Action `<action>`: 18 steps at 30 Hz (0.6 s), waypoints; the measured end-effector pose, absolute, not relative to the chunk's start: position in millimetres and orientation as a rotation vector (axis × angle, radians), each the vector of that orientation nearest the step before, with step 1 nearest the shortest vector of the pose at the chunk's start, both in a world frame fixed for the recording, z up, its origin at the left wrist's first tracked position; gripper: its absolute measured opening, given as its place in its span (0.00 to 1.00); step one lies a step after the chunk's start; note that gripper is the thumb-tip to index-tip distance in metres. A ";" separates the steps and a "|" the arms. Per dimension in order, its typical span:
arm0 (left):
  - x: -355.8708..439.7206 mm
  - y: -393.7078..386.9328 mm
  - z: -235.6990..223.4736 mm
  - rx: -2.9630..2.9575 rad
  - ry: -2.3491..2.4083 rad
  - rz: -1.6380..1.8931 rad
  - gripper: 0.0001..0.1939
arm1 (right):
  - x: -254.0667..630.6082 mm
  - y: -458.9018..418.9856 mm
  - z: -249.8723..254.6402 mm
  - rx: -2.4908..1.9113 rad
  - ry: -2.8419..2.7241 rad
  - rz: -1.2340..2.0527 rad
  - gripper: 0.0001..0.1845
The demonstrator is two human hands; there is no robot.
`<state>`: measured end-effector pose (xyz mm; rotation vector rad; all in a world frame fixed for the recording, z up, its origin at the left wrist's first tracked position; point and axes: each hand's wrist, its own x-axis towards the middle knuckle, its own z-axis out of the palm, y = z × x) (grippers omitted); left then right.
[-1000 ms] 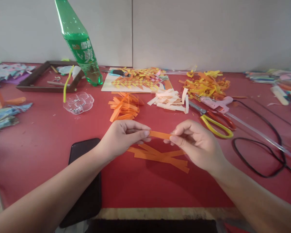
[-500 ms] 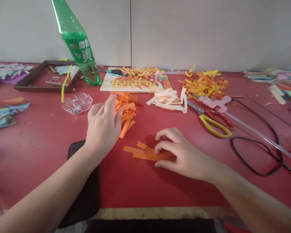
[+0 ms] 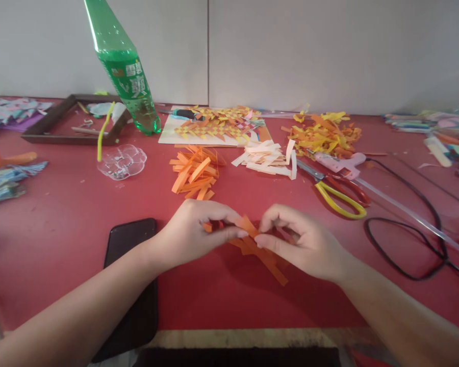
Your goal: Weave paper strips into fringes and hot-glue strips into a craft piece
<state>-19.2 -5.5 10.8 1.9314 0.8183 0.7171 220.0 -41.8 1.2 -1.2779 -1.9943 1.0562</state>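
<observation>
Between my two hands, over the red table, is an orange paper strip (image 3: 271, 268) slanting down to the right. My left hand (image 3: 195, 232) pinches its upper end between thumb and fingers. Close beside it, my right hand (image 3: 300, 242) grips the same strip with thumb and fingertips. More orange strips lie beneath, partly covered by my hands. Beyond my left hand sits a loose heap of orange paper strips (image 3: 195, 171). To its right is a pile of pale pink paper strips (image 3: 265, 157).
A black phone (image 3: 132, 285) lies by my left forearm. Scissors (image 3: 336, 196), a pink glue gun (image 3: 342, 164) and its black cord (image 3: 386, 275) are at right. At the back stand a leaning green bottle (image 3: 128, 76), a dark frame (image 3: 34, 130) and yellow-orange paper scraps (image 3: 325, 133).
My left hand has come from the orange heap down and right to meet my right hand. Both now pinch an orange strip lifted off the small stack.
</observation>
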 end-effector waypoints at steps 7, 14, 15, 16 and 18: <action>-18.5 1.3 7.2 1.513 0.968 0.771 0.09 | 217.2 -42.4 4.9 -1.037 -2.056 1.146 0.06; -18.3 0.5 9.4 1.246 0.867 0.702 0.16 | 219.3 -42.7 6.8 -0.965 -2.108 1.136 0.15; -18.0 0.2 9.2 1.274 0.881 0.693 0.18 | 219.1 -43.1 6.9 -0.958 -2.111 1.144 0.16; -17.7 -0.1 8.7 1.307 0.892 0.689 0.19 | 218.7 -43.3 7.1 -0.959 -2.114 1.158 0.17; -17.2 -0.5 7.2 1.379 0.890 0.693 0.20 | 217.6 -43.2 7.6 -0.985 -2.113 1.197 0.16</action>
